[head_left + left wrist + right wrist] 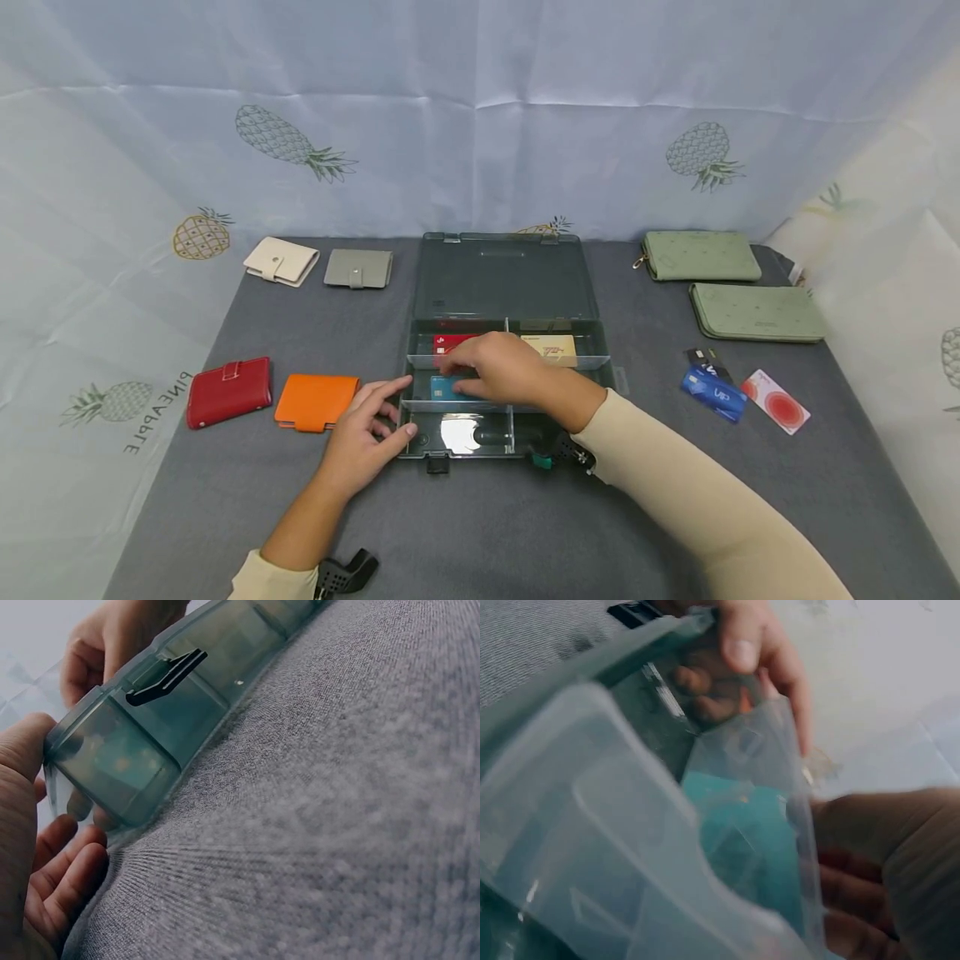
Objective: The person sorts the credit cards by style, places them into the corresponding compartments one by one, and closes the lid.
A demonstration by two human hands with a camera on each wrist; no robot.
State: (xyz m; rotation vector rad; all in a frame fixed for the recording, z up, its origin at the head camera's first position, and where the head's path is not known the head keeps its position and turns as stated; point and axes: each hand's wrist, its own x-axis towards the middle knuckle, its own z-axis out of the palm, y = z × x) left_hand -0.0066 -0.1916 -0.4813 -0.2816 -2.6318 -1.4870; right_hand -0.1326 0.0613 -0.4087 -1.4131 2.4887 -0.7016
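An open translucent grey-green box with several compartments lies mid-table, lid back. My right hand reaches into the middle-left compartment and holds a teal card by its right edge. A red card and a beige card lie in the two rear compartments. My left hand grips the box's front-left corner, thumb on the front wall, index finger along the left wall. In the left wrist view the thumb presses the box corner. The right wrist view shows the teal card through blurred plastic.
Left of the box lie an orange wallet, red wallet, cream wallet and grey wallet. Right: two long green wallets, plus loose blue, black and white-red cards. Cloth walls enclose the table.
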